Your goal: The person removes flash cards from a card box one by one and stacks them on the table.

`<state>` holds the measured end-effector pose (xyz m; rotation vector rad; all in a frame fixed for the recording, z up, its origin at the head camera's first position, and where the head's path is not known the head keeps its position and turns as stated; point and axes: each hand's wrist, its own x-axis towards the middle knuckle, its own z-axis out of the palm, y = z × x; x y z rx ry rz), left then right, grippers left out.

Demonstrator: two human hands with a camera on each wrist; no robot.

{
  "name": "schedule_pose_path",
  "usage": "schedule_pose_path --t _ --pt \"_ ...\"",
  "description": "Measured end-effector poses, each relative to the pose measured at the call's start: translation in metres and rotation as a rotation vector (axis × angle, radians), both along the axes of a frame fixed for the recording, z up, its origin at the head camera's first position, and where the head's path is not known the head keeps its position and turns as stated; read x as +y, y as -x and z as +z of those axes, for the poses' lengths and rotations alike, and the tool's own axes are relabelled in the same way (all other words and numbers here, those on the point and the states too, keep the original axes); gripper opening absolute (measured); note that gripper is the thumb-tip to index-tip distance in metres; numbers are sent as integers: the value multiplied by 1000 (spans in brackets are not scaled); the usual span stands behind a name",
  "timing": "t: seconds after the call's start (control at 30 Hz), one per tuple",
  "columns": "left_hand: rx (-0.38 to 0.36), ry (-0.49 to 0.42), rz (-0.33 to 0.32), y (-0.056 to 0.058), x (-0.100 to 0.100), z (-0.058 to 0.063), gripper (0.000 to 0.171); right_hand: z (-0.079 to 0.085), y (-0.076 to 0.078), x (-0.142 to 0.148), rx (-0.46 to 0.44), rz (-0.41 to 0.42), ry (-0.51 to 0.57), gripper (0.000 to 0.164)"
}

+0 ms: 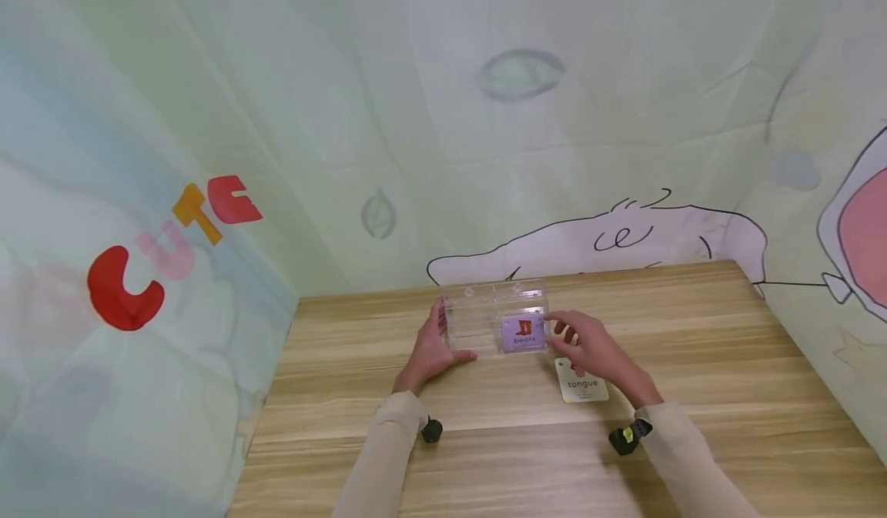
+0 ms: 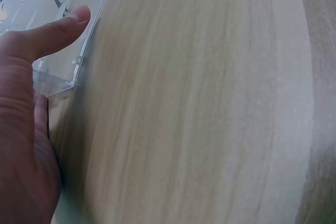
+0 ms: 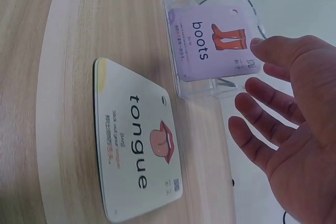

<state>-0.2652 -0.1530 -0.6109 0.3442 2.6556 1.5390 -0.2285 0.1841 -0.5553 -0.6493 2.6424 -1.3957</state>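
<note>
A clear plastic box [image 1: 473, 332] with compartments sits toward the back of the table. My left hand [image 1: 429, 352] grips its left end, with the thumb [image 2: 63, 34] across the front and the other fingers partly hidden behind. In the box's right compartment is a purple card [image 3: 212, 40] with red boots and the word "boots". At that end is my right hand [image 1: 585, 342], its thumb tip right at the card's edge and its other fingers loosely bent beside the box. A white card [image 3: 137, 145] reading "tongue" lies on the table below the right hand.
The wood-grain table [image 1: 499, 464] meets a printed cloth backdrop [image 1: 416, 118] at the back and sides. Dark devices are strapped at both wrists, below the beige sleeves.
</note>
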Motion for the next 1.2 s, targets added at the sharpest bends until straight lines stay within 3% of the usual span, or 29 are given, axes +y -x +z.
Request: schedule_pose_path --t 1.2 --pt "-2 -16 8 0 1 0 133 -2 5 -7 10 -7 -17 38"
